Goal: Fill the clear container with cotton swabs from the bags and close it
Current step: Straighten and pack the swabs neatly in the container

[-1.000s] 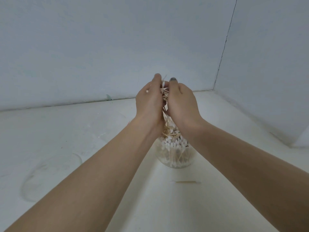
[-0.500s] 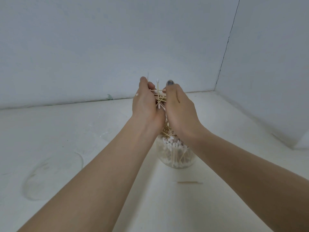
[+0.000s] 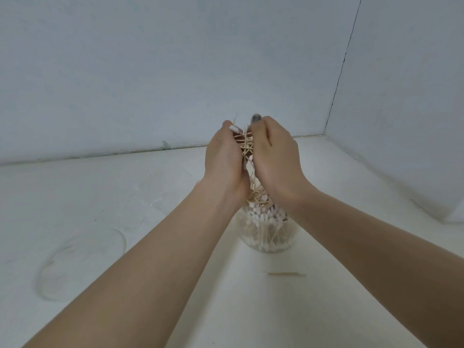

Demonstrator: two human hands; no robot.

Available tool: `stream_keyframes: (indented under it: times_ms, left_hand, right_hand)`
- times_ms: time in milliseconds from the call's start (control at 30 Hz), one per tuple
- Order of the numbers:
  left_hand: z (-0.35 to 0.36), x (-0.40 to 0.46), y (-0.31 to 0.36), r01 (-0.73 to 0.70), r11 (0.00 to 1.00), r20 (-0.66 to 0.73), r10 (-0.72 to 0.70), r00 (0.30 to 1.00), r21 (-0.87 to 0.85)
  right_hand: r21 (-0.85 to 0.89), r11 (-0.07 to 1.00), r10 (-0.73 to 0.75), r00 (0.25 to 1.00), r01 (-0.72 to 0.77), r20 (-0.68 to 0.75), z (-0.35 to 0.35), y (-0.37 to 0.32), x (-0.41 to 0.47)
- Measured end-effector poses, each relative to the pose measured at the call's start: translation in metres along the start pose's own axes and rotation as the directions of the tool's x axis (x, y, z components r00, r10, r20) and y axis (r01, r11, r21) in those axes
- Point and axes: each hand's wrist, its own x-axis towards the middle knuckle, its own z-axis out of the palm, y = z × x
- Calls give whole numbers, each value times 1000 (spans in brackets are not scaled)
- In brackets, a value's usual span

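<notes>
A clear round container (image 3: 267,238) stands on the white surface, packed with upright cotton swabs whose white tips show at its mouth. Directly above it, my left hand (image 3: 223,159) and my right hand (image 3: 275,156) are cupped together around a tangled bundle of wooden-stick cotton swabs (image 3: 247,149). The lower ends of the bundle hang down to the container's mouth. A few swab tips poke up above my fingers. No bags or lid show clearly.
One loose swab (image 3: 286,274) lies on the surface in front of the container. A faint clear round shape (image 3: 80,262) lies at the left. Walls meet in a corner at the back right.
Both hands have stayed above the container with the bundle, shifting slightly; the swabs between them look more tangled and pressed together than a second ago.
</notes>
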Motion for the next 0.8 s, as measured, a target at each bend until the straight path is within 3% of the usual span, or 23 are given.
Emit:
stream_keyframes:
  times_ms: [167,333,500,800]
  left_hand:
    - [-3,0,-3,-113,976,80,100,992,184]
    - [-3,0,-1,-49,974,114,24,993,219]
    - [-3,5,-2,-35,935,122,-9,992,353]
    - [0,-4,7,13,915,91,-54,994,404]
  right_hand:
    - [73,993,96,995,-98,31,-2,-3,12]
    - [59,992,103,992,-107,74,-6,0,17]
    - [156,964,201,975,-213,91,-9,2,17]
    - [283,917,265,959,-281,96,-16,12,21]
